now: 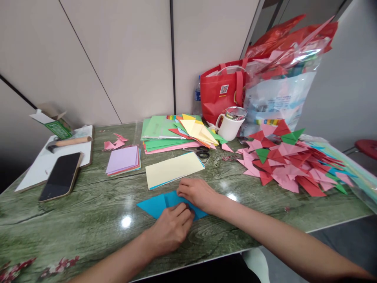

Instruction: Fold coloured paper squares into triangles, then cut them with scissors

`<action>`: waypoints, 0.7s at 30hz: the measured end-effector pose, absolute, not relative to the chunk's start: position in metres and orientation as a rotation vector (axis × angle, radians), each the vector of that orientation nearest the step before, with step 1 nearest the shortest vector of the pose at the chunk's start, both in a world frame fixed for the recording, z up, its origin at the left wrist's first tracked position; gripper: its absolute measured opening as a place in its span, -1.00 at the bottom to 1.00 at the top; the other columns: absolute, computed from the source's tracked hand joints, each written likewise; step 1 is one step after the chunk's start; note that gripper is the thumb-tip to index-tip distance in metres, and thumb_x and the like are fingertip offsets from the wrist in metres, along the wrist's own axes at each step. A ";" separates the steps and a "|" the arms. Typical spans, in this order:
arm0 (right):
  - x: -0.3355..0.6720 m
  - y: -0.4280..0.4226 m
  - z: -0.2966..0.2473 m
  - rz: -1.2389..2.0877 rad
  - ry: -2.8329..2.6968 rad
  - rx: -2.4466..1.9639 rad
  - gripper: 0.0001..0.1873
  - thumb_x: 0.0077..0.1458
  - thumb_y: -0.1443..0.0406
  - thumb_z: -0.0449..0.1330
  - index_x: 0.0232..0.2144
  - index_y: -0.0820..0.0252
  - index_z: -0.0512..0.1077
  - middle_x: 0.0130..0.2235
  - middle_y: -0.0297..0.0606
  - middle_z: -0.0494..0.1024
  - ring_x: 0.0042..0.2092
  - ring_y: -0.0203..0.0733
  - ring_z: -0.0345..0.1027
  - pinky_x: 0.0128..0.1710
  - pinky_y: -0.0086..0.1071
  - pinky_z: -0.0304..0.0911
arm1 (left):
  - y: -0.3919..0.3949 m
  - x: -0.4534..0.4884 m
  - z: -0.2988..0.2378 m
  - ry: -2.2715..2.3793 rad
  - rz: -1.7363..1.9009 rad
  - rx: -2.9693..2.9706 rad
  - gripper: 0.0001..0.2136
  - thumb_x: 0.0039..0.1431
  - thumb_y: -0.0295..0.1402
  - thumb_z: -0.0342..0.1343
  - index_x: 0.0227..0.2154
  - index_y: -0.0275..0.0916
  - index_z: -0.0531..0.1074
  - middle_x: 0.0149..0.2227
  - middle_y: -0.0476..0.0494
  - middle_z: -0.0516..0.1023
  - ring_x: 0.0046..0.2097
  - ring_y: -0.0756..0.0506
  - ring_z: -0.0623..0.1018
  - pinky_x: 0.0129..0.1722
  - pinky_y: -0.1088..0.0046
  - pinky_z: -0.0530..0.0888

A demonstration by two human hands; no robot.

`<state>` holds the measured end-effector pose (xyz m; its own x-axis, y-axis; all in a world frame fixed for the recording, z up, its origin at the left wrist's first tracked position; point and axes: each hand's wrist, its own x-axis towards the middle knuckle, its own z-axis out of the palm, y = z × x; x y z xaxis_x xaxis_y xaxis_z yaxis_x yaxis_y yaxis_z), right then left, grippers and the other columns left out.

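A blue sheet of folding paper (pixel 153 204), creased into a slanted strip with pointed ends, lies flat on the table near its front edge. My left hand (pixel 173 226) presses on its near side with curled fingers. On its far edge, the bent fingers of my right hand (pixel 196 192) hold the paper down. The two hands are close together, and the fingertips and the paper under them are partly hidden. Just beyond lies a stack of cream and blue paper strips (pixel 173 169). Scissors (pixel 202 152) with dark handles rest behind that stack.
To the right is a heap of folded red, pink and green pieces (pixel 282 153). A white mug (pixel 231 124), red bag (pixel 219 92) and coloured paper packs (pixel 165 127) stand behind. Leftward are square notes (pixel 122 159), a phone (pixel 61 175) and a hammer (pixel 69 143).
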<state>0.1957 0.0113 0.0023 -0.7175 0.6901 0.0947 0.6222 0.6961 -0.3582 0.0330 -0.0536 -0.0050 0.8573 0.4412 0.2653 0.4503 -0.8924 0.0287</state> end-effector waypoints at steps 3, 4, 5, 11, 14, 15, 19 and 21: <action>0.191 0.016 0.007 0.466 -2.685 -1.088 -0.87 0.22 0.36 0.12 -0.29 0.17 0.49 -0.26 -0.29 0.46 -0.31 -0.31 0.33 -0.43 -0.45 -0.02 | -0.055 0.032 -0.002 -0.760 -0.263 -2.992 -0.83 0.29 -0.55 -0.13 -0.27 -0.37 0.38 -0.34 -0.22 0.42 -0.25 -0.17 0.42 -0.53 0.42 0.31; 0.190 0.017 0.008 0.468 -2.685 -1.102 -0.87 0.22 0.35 0.12 -0.28 0.17 0.49 -0.25 -0.28 0.46 -0.31 -0.30 0.34 -0.43 -0.45 -0.01 | -0.056 0.032 -0.001 -0.764 -0.230 -2.993 -0.84 0.28 -0.56 -0.11 -0.26 -0.38 0.38 -0.33 -0.22 0.43 -0.24 -0.17 0.42 -0.54 0.43 0.30; 0.188 0.019 0.008 0.469 -2.683 -1.119 -0.86 0.22 0.35 0.12 -0.28 0.16 0.49 -0.25 -0.28 0.46 -0.31 -0.29 0.34 -0.43 -0.45 -0.01 | -0.056 0.032 0.000 -0.763 -0.208 -2.995 -0.85 0.27 -0.56 -0.09 -0.26 -0.38 0.38 -0.32 -0.23 0.43 -0.23 -0.18 0.42 -0.56 0.43 0.28; 0.182 0.027 0.008 0.499 -2.647 -1.225 -0.81 0.27 0.34 0.04 -0.22 0.21 0.46 -0.18 -0.21 0.47 -0.25 -0.22 0.37 -0.38 -0.42 0.06 | -0.057 0.034 0.002 -0.753 -0.173 -2.971 -0.86 0.26 -0.56 -0.08 -0.28 -0.38 0.38 -0.27 -0.26 0.46 -0.22 -0.18 0.42 -0.54 0.43 0.31; 0.186 0.025 0.013 0.555 -2.609 -1.303 -0.81 0.28 0.33 0.02 -0.19 0.24 0.43 -0.19 -0.19 0.50 -0.19 -0.21 0.38 -0.31 -0.43 0.11 | -0.056 0.034 0.000 -0.747 -0.259 -2.940 -0.84 0.28 -0.56 -0.10 -0.29 -0.39 0.39 -0.29 -0.26 0.46 -0.24 -0.16 0.44 -0.49 0.42 0.37; 0.189 0.022 0.016 0.582 -2.603 -1.331 -0.83 0.26 0.32 0.05 -0.20 0.25 0.43 -0.21 -0.20 0.52 -0.20 -0.20 0.39 -0.30 -0.42 0.12 | -0.056 0.034 -0.001 -0.739 -0.297 -2.930 -0.82 0.28 -0.56 -0.12 -0.31 -0.39 0.40 -0.32 -0.25 0.46 -0.26 -0.16 0.44 -0.48 0.41 0.39; 0.195 0.009 0.029 0.690 -2.617 -1.442 -0.87 0.05 0.31 0.27 -0.30 0.23 0.48 -0.31 -0.22 0.58 -0.26 -0.13 0.43 -0.34 -0.41 0.14 | -0.054 0.037 -0.005 -0.647 -0.413 -2.877 -0.77 0.29 -0.57 -0.14 -0.34 -0.42 0.42 -0.39 -0.23 0.46 -0.29 -0.16 0.47 -0.35 0.34 0.47; 0.194 0.003 0.032 0.721 -2.605 -1.491 -0.89 0.01 0.35 0.29 -0.33 0.22 0.49 -0.32 -0.21 0.59 -0.26 -0.10 0.45 -0.36 -0.40 0.13 | -0.054 0.038 -0.005 -0.575 -0.484 -2.838 -0.76 0.29 -0.57 -0.15 -0.33 -0.44 0.44 -0.39 -0.24 0.48 -0.28 -0.14 0.49 -0.22 0.31 0.48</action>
